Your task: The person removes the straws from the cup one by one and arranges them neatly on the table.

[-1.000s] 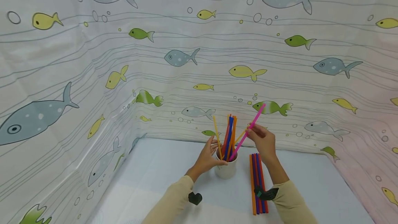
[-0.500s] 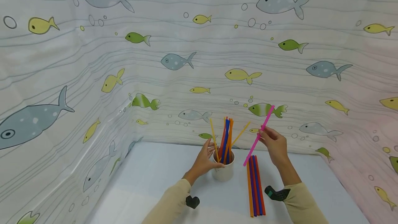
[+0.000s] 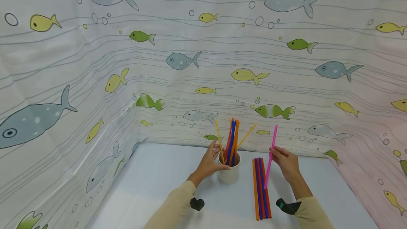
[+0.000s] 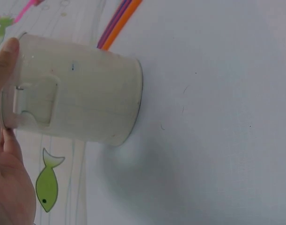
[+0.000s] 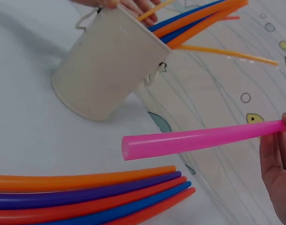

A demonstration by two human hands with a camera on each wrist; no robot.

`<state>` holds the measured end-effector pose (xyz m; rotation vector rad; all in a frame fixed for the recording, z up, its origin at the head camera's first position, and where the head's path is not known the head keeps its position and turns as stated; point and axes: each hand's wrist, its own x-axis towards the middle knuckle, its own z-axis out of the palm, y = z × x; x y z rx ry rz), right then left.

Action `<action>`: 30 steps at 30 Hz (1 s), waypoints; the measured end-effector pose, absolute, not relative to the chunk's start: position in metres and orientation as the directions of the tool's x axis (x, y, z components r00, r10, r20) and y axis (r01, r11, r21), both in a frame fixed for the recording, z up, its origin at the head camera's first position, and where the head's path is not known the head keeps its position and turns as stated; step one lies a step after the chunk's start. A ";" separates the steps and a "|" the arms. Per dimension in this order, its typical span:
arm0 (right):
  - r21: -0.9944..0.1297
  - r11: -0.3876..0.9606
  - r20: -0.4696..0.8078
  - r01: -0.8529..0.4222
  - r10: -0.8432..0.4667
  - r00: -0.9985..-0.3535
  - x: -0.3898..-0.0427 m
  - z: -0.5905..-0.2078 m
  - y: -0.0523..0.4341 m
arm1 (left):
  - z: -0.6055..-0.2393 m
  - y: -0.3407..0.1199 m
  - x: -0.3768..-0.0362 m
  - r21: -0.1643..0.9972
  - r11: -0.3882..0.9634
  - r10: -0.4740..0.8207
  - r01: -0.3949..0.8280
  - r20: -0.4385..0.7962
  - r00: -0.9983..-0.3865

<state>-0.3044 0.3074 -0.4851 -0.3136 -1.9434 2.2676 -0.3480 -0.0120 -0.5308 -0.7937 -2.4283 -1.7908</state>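
In the head view my right hand [image 3: 287, 160] pinches a pink straw [image 3: 271, 158] near its middle; the straw slants, its lower end over the row of straws on the table. The right wrist view shows the hollow open end of this pink straw [image 5: 203, 139]. My left hand [image 3: 208, 160] holds a small white bucket [image 3: 228, 176] at its rim, thumb in front and fingers behind. Standing in the bucket are orange, blue, red and thin yellow straws [image 3: 232, 137]. Orange, purple, red and blue straws [image 3: 259, 190] lie side by side to the right of the bucket.
The pale table [image 3: 152, 179] is enclosed at the back and sides by a fish-patterned curtain [image 3: 178, 98]. Wire handle lugs [image 5: 157, 72] stick out from the bucket's sides. Each wrist wears a dark band [image 3: 287, 206].
My right hand has drawn the pink straw out of the bucket, moved it right and lowered it over the row, turning it more upright. My left hand stays at the bucket's rim.
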 end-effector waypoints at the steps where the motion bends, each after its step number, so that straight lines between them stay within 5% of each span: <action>1: -0.982 -0.182 -0.087 0.047 0.220 -0.972 -0.304 -0.489 0.310 | -0.531 -0.012 -0.348 0.888 0.210 0.384 0.410 0.311 -0.870; 7: -0.957 -0.255 -0.172 0.136 0.127 -0.977 -0.303 -0.507 0.320 | -0.530 -0.013 -0.347 0.898 0.192 0.382 0.396 0.304 -0.873; 15: -0.983 0.029 -0.173 0.181 0.177 -0.969 -0.304 -0.536 0.327 | -0.532 -0.012 -0.349 0.900 0.193 0.378 0.391 0.300 -0.876; 30: -0.917 0.332 -0.137 0.220 0.256 -0.957 -0.290 -0.569 0.324 | -0.532 -0.013 -0.349 0.898 0.193 0.385 0.396 0.302 -0.872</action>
